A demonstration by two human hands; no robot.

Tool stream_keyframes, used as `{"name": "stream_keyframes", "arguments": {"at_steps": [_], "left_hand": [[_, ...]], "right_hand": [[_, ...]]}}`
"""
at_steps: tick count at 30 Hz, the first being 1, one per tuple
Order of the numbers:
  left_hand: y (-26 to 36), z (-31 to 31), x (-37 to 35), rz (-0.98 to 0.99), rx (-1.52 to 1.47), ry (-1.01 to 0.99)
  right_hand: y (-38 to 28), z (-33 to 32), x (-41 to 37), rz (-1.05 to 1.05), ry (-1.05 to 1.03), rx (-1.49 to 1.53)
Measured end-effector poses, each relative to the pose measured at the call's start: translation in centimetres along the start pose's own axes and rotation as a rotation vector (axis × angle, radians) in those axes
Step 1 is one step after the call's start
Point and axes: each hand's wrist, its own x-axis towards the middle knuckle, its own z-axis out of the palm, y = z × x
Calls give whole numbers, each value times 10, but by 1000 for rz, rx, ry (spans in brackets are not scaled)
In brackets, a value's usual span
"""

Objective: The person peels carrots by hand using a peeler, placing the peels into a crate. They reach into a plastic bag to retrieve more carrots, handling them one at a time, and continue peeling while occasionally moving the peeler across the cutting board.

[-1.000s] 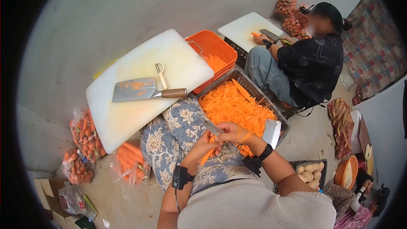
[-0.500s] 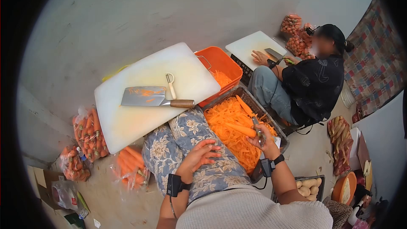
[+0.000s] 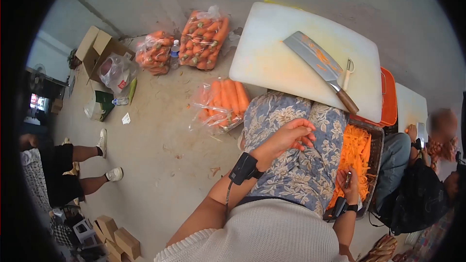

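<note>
My left hand [image 3: 293, 135] hovers over my lap, holding nothing, its fingers loosely bent and apart. My right hand [image 3: 347, 184] is closed around a small metal peeler [image 3: 348, 179], mostly hidden by the fingers, above a dark plastic crate [image 3: 377, 153]. Orange carrot shreds [image 3: 357, 146] fill that crate. Across my knees lies a white cutting board [image 3: 272, 43]. A cleaver [image 3: 313, 56] with carrot bits on its blade rests there, beside a pale-handled peeler [image 3: 348, 75].
Bagged carrots [image 3: 204, 39] stand by the wall, with another open carrot bag [image 3: 223, 99] near my left knee. An orange bin [image 3: 388, 97] sits behind the crate. A co-worker [image 3: 422, 199] sits at right. Another person's legs [image 3: 92, 167] are at left, near cardboard boxes [image 3: 119, 237].
The view has swung left, bringing the floor, boxes and another person's legs into sight. My left hand remains empty over my lap; my right keeps the peeler over the crate.
</note>
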Motion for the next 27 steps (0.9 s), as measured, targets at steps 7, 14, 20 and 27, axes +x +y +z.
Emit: {"name": "stream_keyframes", "arguments": {"at_steps": [7,14,20,27], "left_hand": [[-5,-104,-64,204,-116,420],[-28,-182,-114,394,-188,1013],[-21,-225,-95,493,150,1045],[-43,-277,-47,77,919,1070]], "right_hand": [[-33,0,34,-81,-103,-108],[-37,-38,62,188,84,-2337],[-52,12,39,125,245,-1736],[-38,40,20,141,210,-1571]]}}
